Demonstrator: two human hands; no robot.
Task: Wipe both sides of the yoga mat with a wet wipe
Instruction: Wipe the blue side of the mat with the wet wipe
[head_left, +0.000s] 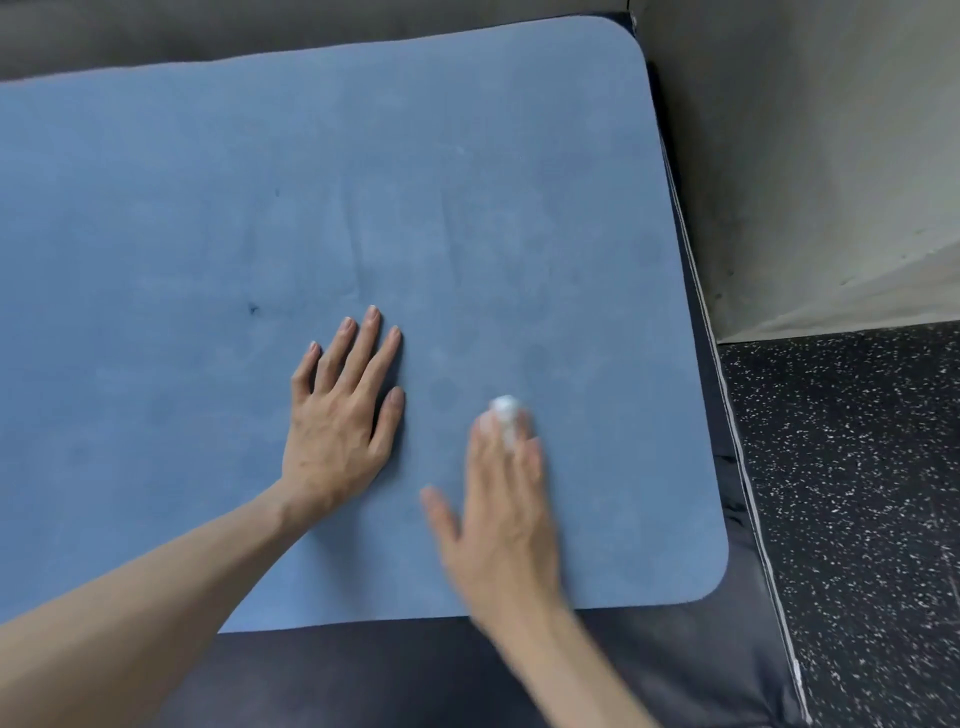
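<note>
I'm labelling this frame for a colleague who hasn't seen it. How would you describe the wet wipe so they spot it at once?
Find the big blue yoga mat, then the right hand near its right end. The wet wipe is the small white wad under that hand's fingertips, the only white thing on the mat; the left hand beside it presses flat, holding nothing.

The blue yoga mat (363, 208) lies spread flat across a dark padded platform (363, 675), its rounded corners showing on the right. The left hand (337, 415) presses palm down on the mat, fingers (363, 343) straight and fanned out. Just to its right, the right hand (504, 519) is blurred, its fingers laid over a small white wet wipe (505, 410) that touches the mat's surface. A dark speck (253, 309) sits on the mat, left of the left hand. Beyond the mat's right edge, black speckled floor (857, 493) meets a grey wall (805, 156).
</note>
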